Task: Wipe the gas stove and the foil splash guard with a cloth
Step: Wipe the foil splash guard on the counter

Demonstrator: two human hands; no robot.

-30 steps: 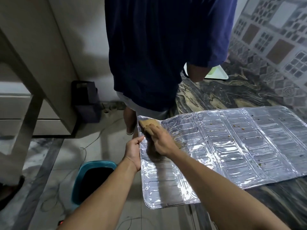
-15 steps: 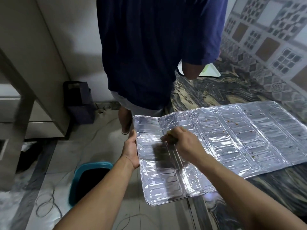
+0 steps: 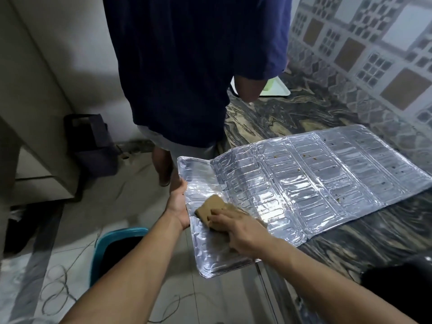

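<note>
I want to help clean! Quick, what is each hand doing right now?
Left hand: grips the edge of the foil splash guard.
Right hand: presses the brown cloth onto the foil, fingers curled over it.

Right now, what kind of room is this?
Most likely a home kitchen. A foil splash guard lies flat on a dark marbled stone counter under a patterned tile wall, and a teal bin stands on the tiled floor below.
</note>
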